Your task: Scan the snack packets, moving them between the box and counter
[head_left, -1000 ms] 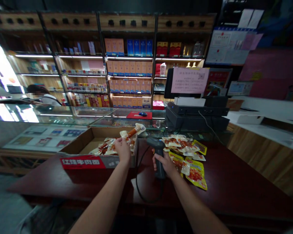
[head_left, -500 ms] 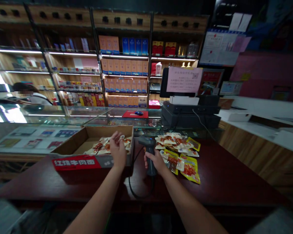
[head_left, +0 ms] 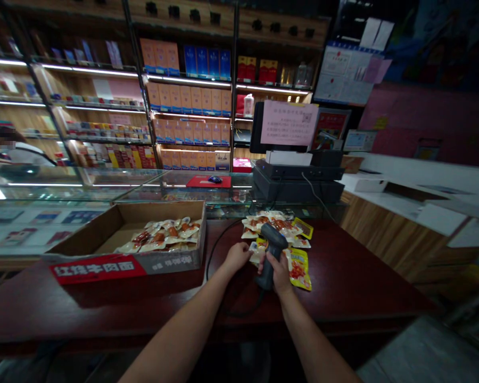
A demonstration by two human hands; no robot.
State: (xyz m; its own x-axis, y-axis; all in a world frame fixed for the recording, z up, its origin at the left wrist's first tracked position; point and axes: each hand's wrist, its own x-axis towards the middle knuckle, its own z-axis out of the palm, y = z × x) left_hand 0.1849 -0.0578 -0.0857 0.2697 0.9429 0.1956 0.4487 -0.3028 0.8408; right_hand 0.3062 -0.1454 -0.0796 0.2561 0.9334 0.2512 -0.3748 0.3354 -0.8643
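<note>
My right hand [head_left: 279, 270] is wrapped round the grip of a dark barcode scanner [head_left: 273, 240], its head tilted over the packets. At the near left edge of the pile, my left hand [head_left: 238, 257] has its fingers pinched at the edge of a pale snack packet [head_left: 256, 253]. Behind the scanner lies a heap of vacuum-sealed snack packets [head_left: 268, 217]. A yellow snack packet [head_left: 301, 270] rests on the right, partly covered. To the left, an open cardboard box [head_left: 164, 265] holds more sealed packets [head_left: 170, 234].
The scanner's cable [head_left: 209, 255] loops over the dark red table [head_left: 343, 276]. Beyond stand a glass counter [head_left: 171, 183], a mouse [head_left: 214, 180] on a red mat, and a monitor [head_left: 257, 130] with a paper sheet. A person [head_left: 24, 151] is at the far left.
My left hand has moved right, from over the cardboard box to the packet pile. The scanner in my right hand has moved right and tilted over the packets. The view has turned slightly right.
</note>
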